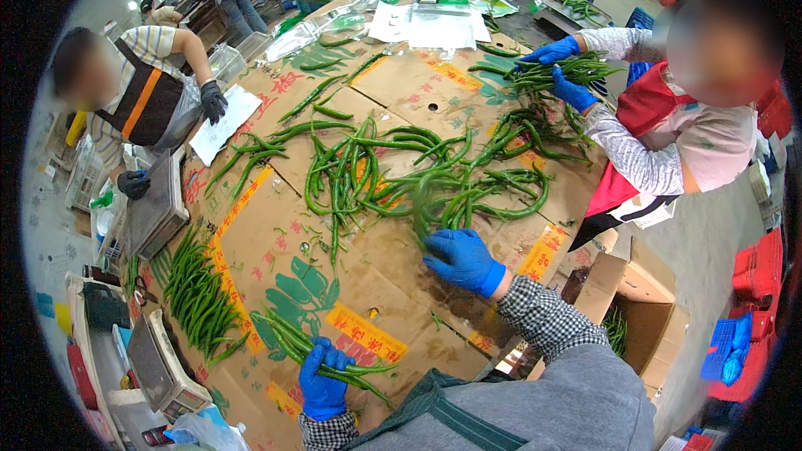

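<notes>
My left hand (pixel 324 377), in a blue glove, is closed around a small bunch of long green chili peppers (pixel 288 339), held low over the cardboard near my body. My blue-gloved right hand (pixel 462 262) is at the near edge of a loose, tangled heap of green chili peppers (pixel 342 169). Its fingers are curled around a green chili pepper (pixel 424 207) that points away from me and is smeared by motion. To the left, a neat row of green chili peppers (pixel 196 294) lies side by side on the cardboard (pixel 288 284).
At the right a co-worker in blue gloves holds a bunch of peppers (pixel 560 73). Another, at the left, rests a dark-gloved hand (pixel 214 101) by a white sheet (pixel 225 124). An open cardboard box (pixel 660 317) stands at the near right. Scales (pixel 159 367) line the left edge.
</notes>
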`<action>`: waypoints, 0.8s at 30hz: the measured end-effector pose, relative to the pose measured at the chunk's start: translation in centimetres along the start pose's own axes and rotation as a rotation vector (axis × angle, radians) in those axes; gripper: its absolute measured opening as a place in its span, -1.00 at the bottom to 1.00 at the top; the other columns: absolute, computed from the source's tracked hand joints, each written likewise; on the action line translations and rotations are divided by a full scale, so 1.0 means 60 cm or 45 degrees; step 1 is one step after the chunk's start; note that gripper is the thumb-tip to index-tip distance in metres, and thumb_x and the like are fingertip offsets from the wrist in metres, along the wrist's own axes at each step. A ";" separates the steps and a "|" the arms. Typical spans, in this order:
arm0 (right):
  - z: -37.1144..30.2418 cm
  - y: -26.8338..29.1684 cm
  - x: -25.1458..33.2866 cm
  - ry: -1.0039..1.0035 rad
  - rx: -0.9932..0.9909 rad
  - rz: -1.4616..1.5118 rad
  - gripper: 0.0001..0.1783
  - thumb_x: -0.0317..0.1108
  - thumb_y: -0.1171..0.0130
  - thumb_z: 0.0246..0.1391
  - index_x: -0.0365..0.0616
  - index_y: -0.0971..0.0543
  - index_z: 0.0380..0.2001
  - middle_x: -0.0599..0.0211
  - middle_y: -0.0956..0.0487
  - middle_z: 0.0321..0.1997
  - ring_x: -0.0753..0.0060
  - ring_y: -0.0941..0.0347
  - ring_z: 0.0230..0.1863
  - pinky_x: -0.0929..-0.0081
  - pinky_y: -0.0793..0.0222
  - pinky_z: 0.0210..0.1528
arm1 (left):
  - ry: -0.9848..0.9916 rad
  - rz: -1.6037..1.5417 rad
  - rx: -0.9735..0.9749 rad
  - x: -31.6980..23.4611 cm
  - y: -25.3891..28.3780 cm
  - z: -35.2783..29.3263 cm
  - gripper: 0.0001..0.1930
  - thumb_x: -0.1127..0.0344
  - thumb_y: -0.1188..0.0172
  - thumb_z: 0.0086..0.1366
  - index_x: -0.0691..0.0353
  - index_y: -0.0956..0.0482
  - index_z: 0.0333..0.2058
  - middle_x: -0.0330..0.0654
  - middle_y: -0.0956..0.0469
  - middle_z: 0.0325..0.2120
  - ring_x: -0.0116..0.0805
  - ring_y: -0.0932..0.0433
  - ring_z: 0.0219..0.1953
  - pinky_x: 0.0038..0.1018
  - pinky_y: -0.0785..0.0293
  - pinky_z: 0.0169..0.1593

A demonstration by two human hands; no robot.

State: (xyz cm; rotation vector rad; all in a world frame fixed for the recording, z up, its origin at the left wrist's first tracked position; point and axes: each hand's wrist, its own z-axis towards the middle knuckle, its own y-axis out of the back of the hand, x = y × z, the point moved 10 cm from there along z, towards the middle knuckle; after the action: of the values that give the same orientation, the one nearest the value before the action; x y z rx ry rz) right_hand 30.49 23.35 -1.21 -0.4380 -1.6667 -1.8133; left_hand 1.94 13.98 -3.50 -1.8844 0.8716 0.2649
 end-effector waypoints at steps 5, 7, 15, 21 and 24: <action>0.039 0.039 -0.007 0.003 0.030 0.261 -0.64 -0.09 -0.07 -0.01 -0.09 -0.53 -0.22 0.18 -0.50 -0.28 0.11 -0.41 -0.23 0.26 -0.24 -0.12 | -0.017 -0.001 -0.007 -0.007 0.019 -0.003 -0.84 0.29 0.00 0.24 0.23 -0.39 -0.27 -0.33 -0.20 -0.66 -0.43 -0.25 -0.57 -0.38 -0.32 -0.32; 0.067 0.090 -0.013 0.033 -0.285 0.287 -0.62 -0.07 -0.08 -0.01 -0.09 -0.53 -0.22 0.18 -0.50 -0.29 0.09 -0.41 -0.21 0.28 -0.25 -0.08 | -0.021 -0.029 0.009 -0.006 0.017 -0.006 -0.84 0.30 0.00 0.24 0.24 -0.39 -0.26 -0.33 -0.20 -0.67 -0.43 -0.25 -0.57 -0.37 -0.31 -0.32; 0.137 -0.011 0.007 0.199 0.138 -0.163 -0.55 0.12 -0.01 0.02 -0.02 -0.58 -0.30 0.18 -0.54 -0.35 0.13 -0.45 -0.23 0.11 -0.21 0.00 | -0.006 -0.009 -0.091 -0.006 0.045 -0.013 -0.81 0.32 -0.01 0.22 0.27 -0.40 -0.23 -0.30 -0.27 -0.65 -0.37 -0.33 -0.53 -0.30 -0.36 -0.26; 0.277 0.018 0.000 -0.033 -0.088 0.409 -0.71 -0.15 -0.11 -0.02 -0.11 -0.59 -0.32 0.08 -0.56 -0.35 0.10 -0.51 -0.33 0.31 -0.40 -0.27 | -0.032 -0.040 -0.192 -0.015 0.062 -0.018 -0.80 0.33 -0.02 0.21 0.31 -0.41 -0.24 -0.28 -0.30 -0.64 -0.35 -0.34 -0.53 -0.30 -0.39 -0.27; 0.355 -0.023 -0.059 -0.088 -0.123 0.162 -0.70 -0.17 -0.12 -0.06 -0.11 -0.55 -0.29 0.08 -0.55 -0.33 0.04 -0.49 -0.28 0.23 -0.39 -0.25 | 0.017 -0.047 -0.171 -0.009 0.049 -0.004 -0.80 0.34 -0.02 0.21 0.33 -0.41 -0.25 -0.28 -0.30 -0.64 -0.34 -0.35 -0.53 -0.30 -0.39 -0.28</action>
State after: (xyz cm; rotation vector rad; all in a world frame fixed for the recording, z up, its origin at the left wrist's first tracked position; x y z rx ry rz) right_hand 28.63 44.92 -1.43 -0.6409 -1.5640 -1.8079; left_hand -0.47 13.29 -5.17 -2.0267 0.8449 0.2953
